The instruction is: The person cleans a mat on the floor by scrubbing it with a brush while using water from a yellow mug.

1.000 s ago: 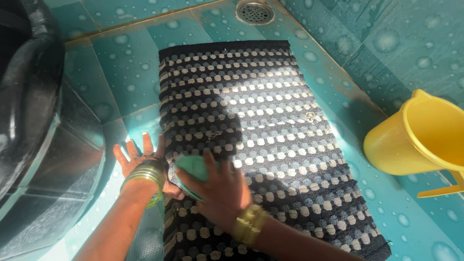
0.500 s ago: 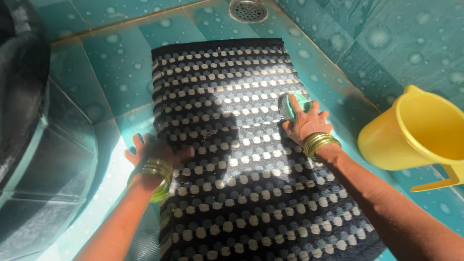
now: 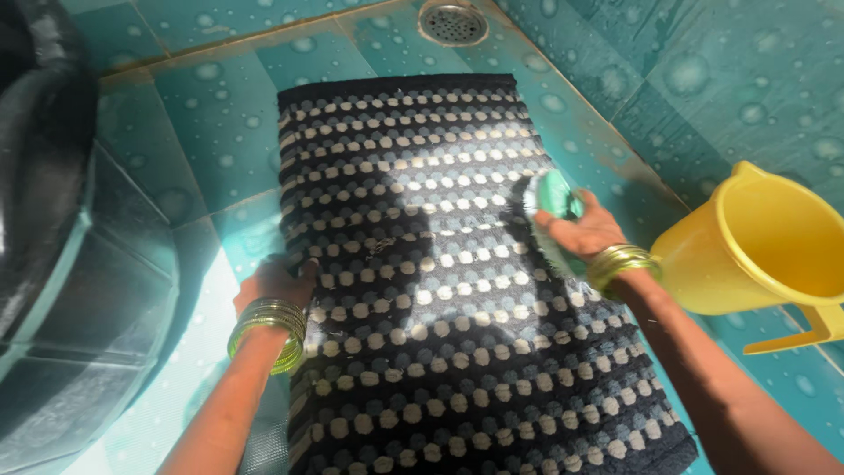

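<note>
Open wet tiled floor (image 3: 202, 114) along the mat's (image 3: 422, 264) left edge and far corners. Hemmed at the right edge by a yellow jug (image 3: 756, 255), at the left by a big black drum (image 3: 61, 264); drain (image 3: 453, 22) beyond the far edge.

A mat (image 3: 440, 273) lies flat on the tiled floor (image 3: 202, 114), its far end just short of a floor drain (image 3: 452, 21) set near the wall. To the mat's left stands a large drum (image 3: 61, 255), and to its right a jug (image 3: 760, 251), close to the mat's edge. The left hand (image 3: 274, 283) rests on the mat's left border, while the right hand (image 3: 576, 230) presses a scrubbing brush (image 3: 549, 198) onto the mat near its right border (roughly level with the jug).
</note>
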